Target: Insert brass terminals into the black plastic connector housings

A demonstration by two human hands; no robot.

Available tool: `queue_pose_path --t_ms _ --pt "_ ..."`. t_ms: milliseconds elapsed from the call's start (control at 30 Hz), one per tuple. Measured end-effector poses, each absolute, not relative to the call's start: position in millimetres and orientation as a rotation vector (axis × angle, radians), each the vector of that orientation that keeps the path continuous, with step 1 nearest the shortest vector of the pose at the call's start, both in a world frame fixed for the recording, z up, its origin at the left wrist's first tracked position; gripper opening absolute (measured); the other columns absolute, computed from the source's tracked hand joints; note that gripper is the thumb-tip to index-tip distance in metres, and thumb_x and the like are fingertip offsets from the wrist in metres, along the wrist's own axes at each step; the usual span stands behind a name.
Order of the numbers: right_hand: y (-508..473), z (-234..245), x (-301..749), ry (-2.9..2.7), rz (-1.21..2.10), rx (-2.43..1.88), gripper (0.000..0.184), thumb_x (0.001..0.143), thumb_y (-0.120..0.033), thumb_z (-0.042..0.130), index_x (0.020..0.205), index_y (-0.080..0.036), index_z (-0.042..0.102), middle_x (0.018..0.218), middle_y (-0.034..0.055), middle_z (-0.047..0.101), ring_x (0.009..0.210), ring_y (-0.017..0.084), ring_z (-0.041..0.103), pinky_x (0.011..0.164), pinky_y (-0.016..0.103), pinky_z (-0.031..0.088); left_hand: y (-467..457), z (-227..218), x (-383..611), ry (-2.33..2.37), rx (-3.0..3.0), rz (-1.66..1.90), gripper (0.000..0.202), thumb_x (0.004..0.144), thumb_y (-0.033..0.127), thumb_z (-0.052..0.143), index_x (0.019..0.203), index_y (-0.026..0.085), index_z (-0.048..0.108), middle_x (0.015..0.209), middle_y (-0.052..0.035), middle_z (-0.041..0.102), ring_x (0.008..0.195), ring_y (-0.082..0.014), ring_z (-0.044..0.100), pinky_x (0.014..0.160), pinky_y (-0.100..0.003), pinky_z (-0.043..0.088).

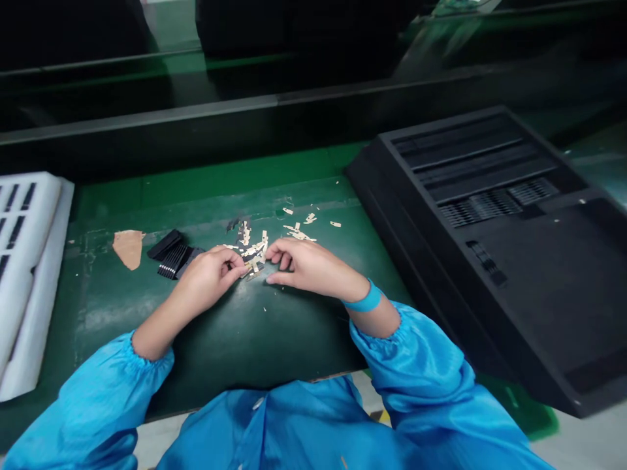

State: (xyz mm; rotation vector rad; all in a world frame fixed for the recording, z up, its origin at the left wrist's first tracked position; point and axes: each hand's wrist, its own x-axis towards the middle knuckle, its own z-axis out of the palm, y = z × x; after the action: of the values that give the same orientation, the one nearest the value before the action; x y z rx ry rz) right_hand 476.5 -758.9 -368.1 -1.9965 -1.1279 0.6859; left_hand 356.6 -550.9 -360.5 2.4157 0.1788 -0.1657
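Sorting seems in hand: left hand (210, 277), pinched narrow, and right hand (306, 264), loosely spread, touch small tan flat strips (253, 252) heaped between them on the green bench (245, 339); lifting one needs a fine pinch.

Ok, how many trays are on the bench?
2. A white tray lies at the left edge, partly cut off; a black tray sits at the right. Others may be stacked beneath, unseen.
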Motion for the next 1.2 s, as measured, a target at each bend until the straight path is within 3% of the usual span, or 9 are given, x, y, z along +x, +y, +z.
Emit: queue_pose_path --t_ms 67,167,267,400,567,767,867,933,1200 --pt "-746 -374 470 -0.992 0.603 -1.948 0.032 0.079 -0.026 0.085 0.105 -0.019 0.068 0.094 0.0017 0.073 0.079 0.014 0.067 0.073 0.026 0.052 -552 -359 357 0.247 2.312 -0.177 0.022 0.092 0.038 0.062 0.084 0.02 0.071 0.08 -0.0021 0.071 0.063 -0.0158 0.059 0.059 -0.027 0.042" --pt "-732 -384 460 -0.803 0.579 -1.82 0.005 0.093 -0.023 0.068 0.093 -0.019 0.069 0.082 -0.0003 0.073 0.071 0.013 0.067 0.07 0.025 0.051 -557 -359 357 0.295 2.26 -0.169 0.023 0.092 0.039 0.061 0.085 0.019 0.071 0.075 -0.0011 0.07 0.06 -0.0151 0.057 0.058 -0.026 0.041" --pt "-730 -389 457 -0.811 0.463 -1.819 0.016 0.097 -0.019 0.058 0.09 -0.019 0.073 0.083 0.0006 0.074 0.076 0.015 0.068 0.073 0.026 0.05 -561 -359 357 0.33 2.361 -0.018 0.02 0.09 0.035 0.063 0.093 0.019 0.074 0.086 -0.0032 0.07 0.064 -0.0147 0.058 0.065 -0.027 0.044" --pt "-736 -387 460 -0.915 0.343 -1.824 0.024 0.099 -0.019 0.055 0.095 -0.021 0.078 0.088 0.0032 0.074 0.086 0.017 0.068 0.081 0.029 0.051 -564 -360 357 0.336 2.364 0.07 0.033 0.087 0.04 0.07 0.114 0.021 0.074 0.096 -0.0046 0.07 0.066 -0.0139 0.057 0.066 -0.028 0.047" --pt "-738 -389 456 -0.921 0.29 -1.754 0.024 0.1 -0.022 0.057 0.101 -0.021 0.08 0.093 0.0054 0.072 0.088 0.017 0.068 0.08 0.029 0.054 -567 -371 360 0.407 2.172 0.109 0.023 0.086 0.04 0.071 0.092 0.019 0.078 0.081 -0.0034 0.074 0.062 -0.0133 0.057 0.06 -0.025 0.045" --pt "-739 -395 454 -0.868 0.063 -1.817 0.021 0.098 -0.022 0.062 0.114 -0.021 0.075 0.092 0.0041 0.071 0.073 0.014 0.065 0.069 0.027 0.055 -569 -375 365 0.542 1.772 0.045 0.03 0.079 0.044 0.078 0.086 0.015 0.078 0.068 -0.0022 0.071 0.052 -0.0097 0.052 0.048 -0.021 0.038" --pt "-741 -394 454 -1.028 -0.228 -1.908 0.013 0.099 -0.023 0.062 0.103 -0.023 0.075 0.097 0.0056 0.075 0.084 0.018 0.069 0.078 0.031 0.055 -572 -375 366 0.636 1.626 0.038 0.031 0.077 0.044 0.078 0.087 0.015 0.077 0.062 0.0003 0.066 0.044 -0.0071 0.044 0.039 -0.019 0.03" --pt "-741 -393 453 -1.151 -0.367 -1.962 0.013 0.1 -0.023 0.062 0.097 -0.023 0.075 0.095 0.0049 0.078 0.087 0.02 0.071 0.081 0.034 0.053 -575 -377 365 0.641 1.616 0.058 0.03 0.078 0.043 0.077 0.088 0.015 0.076 0.062 0.0008 0.065 0.044 -0.0079 0.046 0.037 -0.018 0.033" --pt "-740 -393 451 -1.203 -0.421 -1.965 0.014 0.099 -0.016 0.06 0.1 -0.02 0.073 0.097 0.0035 0.081 0.087 0.018 0.076 0.076 0.031 0.054 -581 -374 361 0.274 2.028 0.294 0.014 0.09 0.029 0.068 0.09 0.019 0.076 0.084 -0.0037 0.073 0.068 -0.0126 0.064 0.056 -0.02 0.05"
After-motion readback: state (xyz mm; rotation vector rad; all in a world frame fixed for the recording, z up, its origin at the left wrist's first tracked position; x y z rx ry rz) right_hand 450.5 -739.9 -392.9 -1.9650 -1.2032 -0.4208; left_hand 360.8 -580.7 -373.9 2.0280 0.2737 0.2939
